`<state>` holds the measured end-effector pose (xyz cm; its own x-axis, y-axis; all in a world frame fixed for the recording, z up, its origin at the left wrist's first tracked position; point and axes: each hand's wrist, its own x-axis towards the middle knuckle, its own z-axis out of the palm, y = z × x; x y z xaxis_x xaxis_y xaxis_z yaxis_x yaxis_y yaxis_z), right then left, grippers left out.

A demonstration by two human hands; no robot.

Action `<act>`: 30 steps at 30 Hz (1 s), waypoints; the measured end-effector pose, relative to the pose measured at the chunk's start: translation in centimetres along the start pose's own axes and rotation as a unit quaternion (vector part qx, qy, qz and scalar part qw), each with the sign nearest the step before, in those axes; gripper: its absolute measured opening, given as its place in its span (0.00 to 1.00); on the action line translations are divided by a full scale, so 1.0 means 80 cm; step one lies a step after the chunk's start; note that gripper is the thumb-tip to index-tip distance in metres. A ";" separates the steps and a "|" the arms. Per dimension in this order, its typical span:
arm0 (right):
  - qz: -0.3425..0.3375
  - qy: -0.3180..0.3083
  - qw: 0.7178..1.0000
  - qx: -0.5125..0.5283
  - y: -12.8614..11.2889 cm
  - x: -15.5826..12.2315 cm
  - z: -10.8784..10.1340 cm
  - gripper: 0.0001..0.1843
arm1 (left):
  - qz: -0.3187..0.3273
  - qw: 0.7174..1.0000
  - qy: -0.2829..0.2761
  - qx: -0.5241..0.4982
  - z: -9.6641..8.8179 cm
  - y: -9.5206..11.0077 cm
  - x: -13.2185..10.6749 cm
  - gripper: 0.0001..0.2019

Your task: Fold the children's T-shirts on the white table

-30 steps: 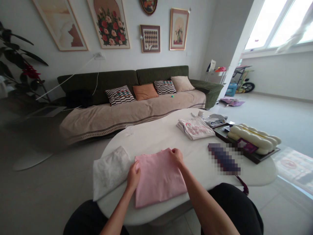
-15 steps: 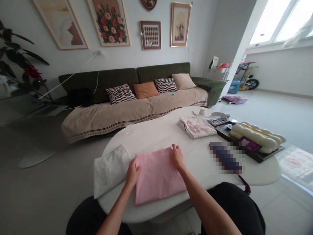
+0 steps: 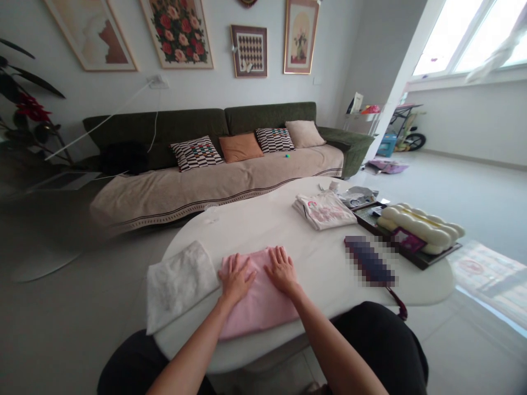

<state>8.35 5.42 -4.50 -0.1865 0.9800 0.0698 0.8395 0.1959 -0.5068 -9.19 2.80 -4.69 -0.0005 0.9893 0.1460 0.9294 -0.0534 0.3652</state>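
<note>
A folded pink cloth (image 3: 260,303) lies at the near edge of a white oval table (image 3: 263,227). My left hand (image 3: 236,277) rests flat on its left half, fingers spread. My right hand (image 3: 281,270) lies flat on its right half, fingers spread too. Neither hand grips anything. A folded white cloth (image 3: 178,284) sits just left of the pink one, partly over the table's edge. A folded white printed shirt (image 3: 324,209) lies farther off on the right of the table.
A dark tray (image 3: 416,255) with a cream bumpy cushion (image 3: 420,227) sits at the table's right end, beside a blurred dark object (image 3: 369,261). A green sofa (image 3: 222,159) with several pillows stands behind the table. My dark-clothed knees are under the near edge.
Both hands moved from the pink cloth's far corners inward onto its top and now lie flat on it. The view shifted slightly.
</note>
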 end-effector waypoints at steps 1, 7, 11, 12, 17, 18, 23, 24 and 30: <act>0.004 0.000 1.000 0.012 -0.001 0.000 -0.002 0.34 | -0.003 1.000 -0.007 0.001 -0.003 0.003 0.001 0.24; 0.105 0.034 0.987 0.115 0.038 -0.038 -0.036 0.31 | 0.088 0.994 -0.056 -0.016 -0.002 0.053 0.015 0.26; 0.158 -0.002 0.965 0.207 0.079 -0.094 -0.056 0.20 | 0.121 0.986 -0.115 0.015 0.015 0.080 0.017 0.26; 0.158 -0.019 0.960 0.231 0.084 -0.106 -0.057 0.18 | 0.114 0.986 -0.120 0.026 0.018 0.083 0.017 0.26; 0.151 -0.066 0.938 0.306 0.081 -0.130 -0.056 0.15 | 0.106 0.986 -0.115 0.059 0.021 0.083 0.016 0.27; 0.153 -0.067 0.936 0.311 0.079 -0.129 -0.056 0.14 | 0.107 0.986 -0.114 0.060 0.021 0.083 0.016 0.27; 0.164 -0.053 0.934 0.312 0.065 -0.124 -0.059 0.12 | 0.103 0.987 -0.112 0.058 0.019 0.083 0.015 0.27; 0.166 -0.049 0.935 0.309 0.062 -0.125 -0.059 0.12 | 0.102 0.987 -0.113 0.057 0.019 0.084 0.016 0.27; 0.184 -0.003 0.950 0.254 0.073 -0.140 -0.070 0.10 | 0.098 0.987 -0.114 0.058 0.019 0.085 0.016 0.27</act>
<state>18.23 -4.17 -3.41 0.0680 0.9783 -0.1956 0.4937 -0.2034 -0.8455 -2.34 3.91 -3.41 0.2549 0.9669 -0.0117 0.9391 -0.2446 0.2412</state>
